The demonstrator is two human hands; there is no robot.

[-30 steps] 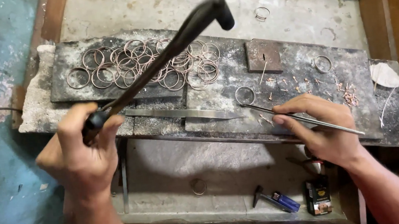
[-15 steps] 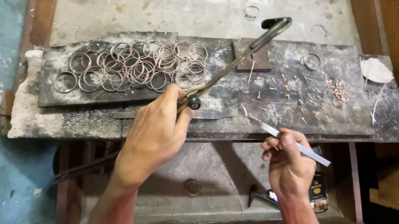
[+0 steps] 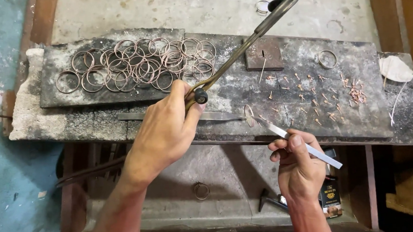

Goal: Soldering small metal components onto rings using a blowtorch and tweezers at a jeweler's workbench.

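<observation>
While the left hand (image 3: 164, 133) grips a long brass blowtorch with curved nozzle (image 3: 245, 43) angled over the charred grey table (image 3: 312, 108), the right hand (image 3: 299, 165) pinches slim steel tweezers (image 3: 295, 141) holding a thin metal ring (image 3: 249, 115); heaped copper rings (image 3: 140, 65) lie beyond.

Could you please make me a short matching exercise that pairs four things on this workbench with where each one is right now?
Things:
1. torch
2. tweezers
3. heap of metal rings
4. single ring

Places:
A. piled on the dark slab at the left
B. held in the left hand
C. lying alone near the scattered small copper bits
D. held in the right hand, gripping a ring

Pairs: 1-B, 2-D, 3-A, 4-C
</observation>
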